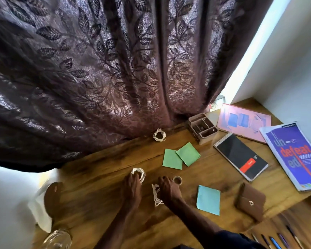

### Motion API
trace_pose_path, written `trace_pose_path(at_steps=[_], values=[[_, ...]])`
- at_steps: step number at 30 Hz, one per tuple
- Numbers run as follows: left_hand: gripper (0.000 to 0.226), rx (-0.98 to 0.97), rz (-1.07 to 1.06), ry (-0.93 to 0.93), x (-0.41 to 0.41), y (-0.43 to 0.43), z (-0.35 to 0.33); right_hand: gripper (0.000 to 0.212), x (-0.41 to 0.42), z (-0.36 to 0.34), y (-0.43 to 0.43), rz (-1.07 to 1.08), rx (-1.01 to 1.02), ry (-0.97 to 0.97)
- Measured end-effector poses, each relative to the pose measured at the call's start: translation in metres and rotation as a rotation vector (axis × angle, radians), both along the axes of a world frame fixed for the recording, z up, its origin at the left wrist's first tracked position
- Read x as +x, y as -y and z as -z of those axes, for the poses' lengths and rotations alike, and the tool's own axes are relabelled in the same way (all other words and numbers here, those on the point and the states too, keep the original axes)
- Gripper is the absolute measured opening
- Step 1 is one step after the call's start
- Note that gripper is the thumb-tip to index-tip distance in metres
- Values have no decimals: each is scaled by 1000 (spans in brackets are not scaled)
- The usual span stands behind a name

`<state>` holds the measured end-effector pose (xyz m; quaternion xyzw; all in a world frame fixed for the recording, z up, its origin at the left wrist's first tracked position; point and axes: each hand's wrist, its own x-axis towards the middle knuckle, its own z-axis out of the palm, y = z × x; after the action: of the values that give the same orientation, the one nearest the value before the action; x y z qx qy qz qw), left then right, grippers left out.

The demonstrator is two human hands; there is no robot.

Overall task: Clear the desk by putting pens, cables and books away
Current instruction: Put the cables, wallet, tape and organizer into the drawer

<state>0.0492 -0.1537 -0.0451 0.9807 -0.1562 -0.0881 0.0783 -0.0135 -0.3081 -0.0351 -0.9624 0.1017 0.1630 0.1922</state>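
My left hand (132, 183) grips a coiled white cable (139, 173) near the middle of the wooden desk (101, 177). My right hand (166, 188) holds a second bundled white cable (156, 194) that hangs from its fingers. A third coiled cable (159, 134) lies by the curtain. At the right lie a black spiral notebook (241, 156), a pink book (243, 122) and a blue-purple book (293, 155). Several pens (275, 241) lie at the bottom right. A desk organiser (202, 128) stands at the back.
Two green sticky notes (180, 157) and a pale blue one (208, 199) lie on the desk, with a tape roll (177, 180) by my right hand. A brown pouch (250, 202) sits at the right. A glass (57, 239) stands bottom left. The dark curtain (97, 69) hangs behind.
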Motion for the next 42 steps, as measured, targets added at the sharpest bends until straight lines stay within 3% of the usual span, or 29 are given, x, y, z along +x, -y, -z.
trace_pose_path(at_steps=[3, 8, 12, 17, 23, 27, 30, 42], values=[[44, 68, -30, -96, 3, -1, 3, 35, 1, -3, 6, 40, 39, 13], [29, -53, -18, -28, 1, 2, 0, 20, -2, -17, 17, 132, 90, 110], [29, -158, -84, -112, -5, 4, -3, 22, -9, -35, 29, 209, 139, 196], [31, -425, -150, -122, -28, 13, -7, 17, -23, -61, 48, 442, 278, 276], [41, -557, -131, -154, -52, 46, -36, 8, -53, -75, 76, 709, 583, 312], [31, -582, 16, -41, -67, 75, -63, 3, -92, -76, 90, 879, 830, 355], [24, -607, 163, 5, -84, 101, -74, 10, -125, -78, 105, 985, 891, 393], [28, -681, 753, -282, -192, 236, -72, 18, -296, -58, 182, 1622, 880, 676]])
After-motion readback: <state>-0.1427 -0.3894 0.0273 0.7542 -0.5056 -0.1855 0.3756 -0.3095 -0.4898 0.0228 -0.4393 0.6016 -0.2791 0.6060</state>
